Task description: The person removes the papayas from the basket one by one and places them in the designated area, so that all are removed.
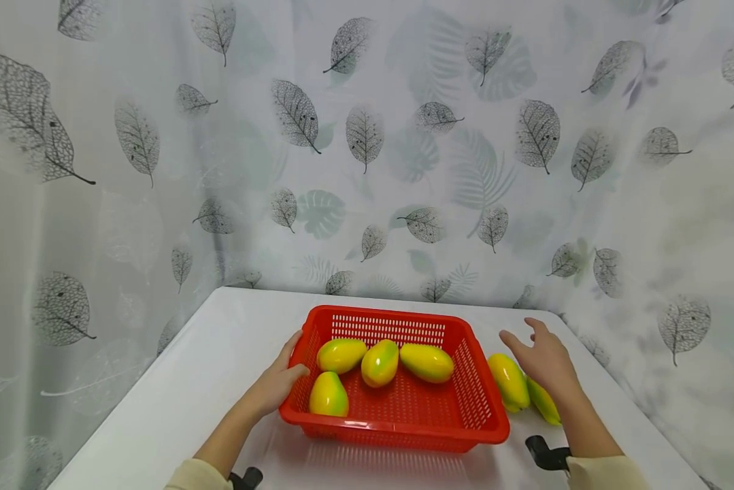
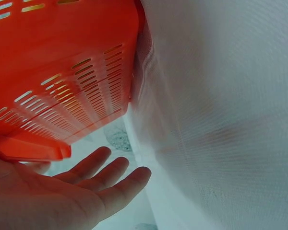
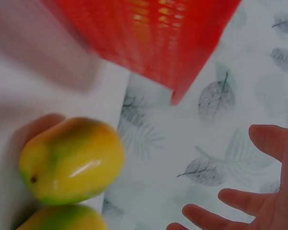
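Note:
A red plastic basket point(image 1: 397, 425) with slotted walls stands on the white table and holds several glossy yellow-green mangoes point(image 1: 379, 363). At the basket's left rim is my left hand point(image 1: 273, 389), its thumb by the rim. The left wrist view shows the fingers point(image 2: 117, 189) of that hand stretched out, not wrapped round the wall. My right hand point(image 1: 547, 361) hovers past the basket's right side, fingers spread and holding nothing. Below and beside it, two more mangoes lie on the table, one yellow mango point(image 1: 509, 382) nearer the basket and a greener mango point(image 1: 543, 401) partly hidden by the forearm.
The white table point(image 1: 177, 401) reaches back to a pale curtain point(image 1: 397, 184) printed with dark leaves, which also hangs at both sides. Black wrist straps with camera mounts point(image 1: 547, 454) sit at both wrists.

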The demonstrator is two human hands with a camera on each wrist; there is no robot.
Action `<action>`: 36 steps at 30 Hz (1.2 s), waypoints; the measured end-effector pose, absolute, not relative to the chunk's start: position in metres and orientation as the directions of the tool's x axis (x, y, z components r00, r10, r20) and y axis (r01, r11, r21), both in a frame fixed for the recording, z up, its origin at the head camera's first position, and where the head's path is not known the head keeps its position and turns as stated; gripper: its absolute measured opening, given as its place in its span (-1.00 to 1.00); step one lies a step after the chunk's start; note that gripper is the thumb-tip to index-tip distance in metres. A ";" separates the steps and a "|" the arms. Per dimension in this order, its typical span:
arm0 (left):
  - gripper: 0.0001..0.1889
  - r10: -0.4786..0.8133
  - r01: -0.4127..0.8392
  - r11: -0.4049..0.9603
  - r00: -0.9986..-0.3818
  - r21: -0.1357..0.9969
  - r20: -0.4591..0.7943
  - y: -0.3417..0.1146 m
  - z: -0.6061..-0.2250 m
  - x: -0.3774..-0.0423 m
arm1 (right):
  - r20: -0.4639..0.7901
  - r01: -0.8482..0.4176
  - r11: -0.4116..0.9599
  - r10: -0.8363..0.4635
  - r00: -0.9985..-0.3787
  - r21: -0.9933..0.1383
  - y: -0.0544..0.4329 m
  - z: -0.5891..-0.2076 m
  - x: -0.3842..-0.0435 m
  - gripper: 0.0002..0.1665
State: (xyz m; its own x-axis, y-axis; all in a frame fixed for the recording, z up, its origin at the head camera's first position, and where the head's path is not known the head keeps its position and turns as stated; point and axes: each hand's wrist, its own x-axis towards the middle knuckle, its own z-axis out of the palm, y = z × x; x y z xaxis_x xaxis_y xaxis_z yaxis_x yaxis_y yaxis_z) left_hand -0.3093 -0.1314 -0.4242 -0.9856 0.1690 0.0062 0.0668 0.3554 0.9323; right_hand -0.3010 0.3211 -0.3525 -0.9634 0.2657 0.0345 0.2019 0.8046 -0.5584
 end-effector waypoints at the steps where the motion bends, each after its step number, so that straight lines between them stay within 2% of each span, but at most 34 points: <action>1: -0.11 0.170 0.070 0.355 -0.985 0.932 0.009 -0.131 -0.424 -0.309 | 0.045 0.186 0.805 0.255 -0.966 -0.564 0.317 -0.351 -0.301 0.12; 7: -0.12 0.171 0.069 0.349 -0.985 0.935 0.009 -0.132 -0.424 -0.308 | 0.098 0.105 0.799 0.201 -0.975 -0.592 0.295 -0.340 -0.300 0.07; 19: -0.13 0.166 0.080 0.363 -0.986 0.928 0.020 -0.132 -0.423 -0.307 | 0.103 0.014 0.798 0.095 -0.990 -0.603 0.259 -0.314 -0.306 0.04; 28: -0.13 0.164 0.065 0.359 -0.987 0.931 0.005 -0.131 -0.429 -0.312 | 0.125 -0.075 0.824 -0.005 -0.992 -0.562 0.236 -0.313 -0.317 -0.05; 36: -0.13 0.159 0.067 0.356 -0.987 0.932 0.011 -0.131 -0.428 -0.312 | 0.111 -0.100 0.802 -0.042 -0.993 -0.589 0.223 -0.319 -0.329 -0.10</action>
